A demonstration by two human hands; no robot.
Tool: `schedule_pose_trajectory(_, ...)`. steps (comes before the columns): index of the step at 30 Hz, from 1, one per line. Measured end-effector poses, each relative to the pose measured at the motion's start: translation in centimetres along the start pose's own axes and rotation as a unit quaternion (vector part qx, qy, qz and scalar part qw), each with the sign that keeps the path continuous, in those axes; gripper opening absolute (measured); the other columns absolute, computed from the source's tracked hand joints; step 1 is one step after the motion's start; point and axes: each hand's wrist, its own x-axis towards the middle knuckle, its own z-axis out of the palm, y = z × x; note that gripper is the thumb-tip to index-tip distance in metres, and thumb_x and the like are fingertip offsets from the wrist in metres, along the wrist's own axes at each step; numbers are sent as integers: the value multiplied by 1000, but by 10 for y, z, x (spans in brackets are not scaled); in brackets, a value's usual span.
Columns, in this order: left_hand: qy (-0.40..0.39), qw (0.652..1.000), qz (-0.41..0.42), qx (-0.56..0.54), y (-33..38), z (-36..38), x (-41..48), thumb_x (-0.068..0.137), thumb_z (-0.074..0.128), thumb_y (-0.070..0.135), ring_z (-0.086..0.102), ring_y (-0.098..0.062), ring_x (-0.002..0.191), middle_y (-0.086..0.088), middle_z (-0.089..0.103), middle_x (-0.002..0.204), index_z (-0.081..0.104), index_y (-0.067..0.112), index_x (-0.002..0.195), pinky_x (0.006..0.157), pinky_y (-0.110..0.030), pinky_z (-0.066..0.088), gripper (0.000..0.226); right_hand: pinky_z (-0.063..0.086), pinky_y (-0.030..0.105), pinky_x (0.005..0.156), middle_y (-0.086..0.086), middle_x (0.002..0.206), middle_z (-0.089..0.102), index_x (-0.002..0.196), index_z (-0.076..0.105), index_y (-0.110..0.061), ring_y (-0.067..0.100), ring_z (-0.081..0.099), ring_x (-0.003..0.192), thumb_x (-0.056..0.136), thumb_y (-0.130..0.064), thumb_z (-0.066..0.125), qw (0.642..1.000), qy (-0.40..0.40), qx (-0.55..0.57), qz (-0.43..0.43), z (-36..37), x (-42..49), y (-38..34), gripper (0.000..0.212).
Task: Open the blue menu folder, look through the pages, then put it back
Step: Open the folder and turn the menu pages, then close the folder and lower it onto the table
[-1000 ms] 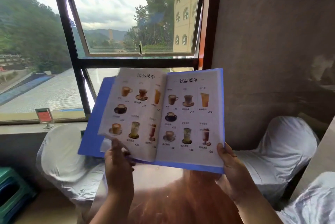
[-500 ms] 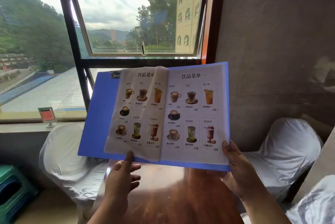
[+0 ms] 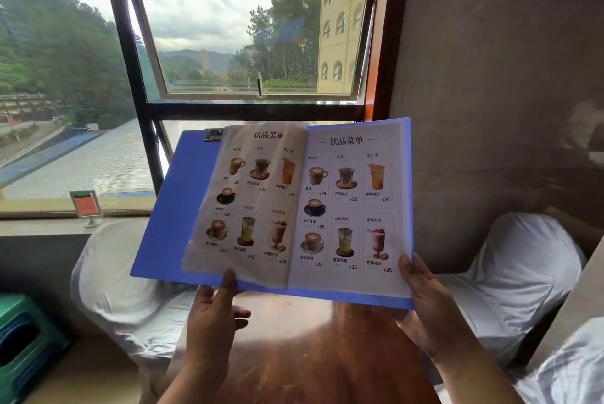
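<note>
The blue menu folder (image 3: 176, 207) is held open in the air in front of the window, showing two drink-menu pages with pictures of cups and glasses. My right hand (image 3: 425, 302) grips its bottom right corner, thumb on the right page. My left hand (image 3: 215, 315) is under the bottom edge near the left page, thumb touching the page's lower edge and the other fingers loosely spread below. A metal clip (image 3: 214, 135) shows at the top of the blue left cover.
A brown wooden table (image 3: 310, 348) lies below the folder. Chairs in white covers stand at the left (image 3: 111, 276) and right (image 3: 523, 273). A small red sign holder (image 3: 85, 207) sits on the window sill. A green stool (image 3: 23, 338) is at the lower left.
The left page has been laid down flatter and my left hand has slid right along the bottom edge, from a pinch on the page to a thumb touch. The folder rose slightly.
</note>
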Motion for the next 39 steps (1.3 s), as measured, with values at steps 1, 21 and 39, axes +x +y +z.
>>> schedule_pose_trajectory(1,6,1000,28,12,1,2,-1,99,62,43,65,-15,49,-7,75,97,61,29,108,51,-35,57,16,69,58,74,18,120,80,126,78,-32,38,80,101,101,-33,60,1000,2,3,0,0,1,1,31)
schedule_pose_trajectory(21,-263,920,195,217,17,24,-2,47,100,37,50,-8,142,15,50,156,11,30,165,115,-38,45,148,68,42,64,10,99,85,116,83,-19,28,82,81,105,-12,52,997,-76,9,-4,29,-1,2,33)
schedule_pose_trajectory(39,-104,965,153,185,5,26,1,90,79,27,62,-1,59,13,76,81,58,25,95,54,-23,50,22,67,57,75,21,126,78,132,75,-16,39,78,101,71,-49,97,995,-69,-71,23,19,7,6,73)
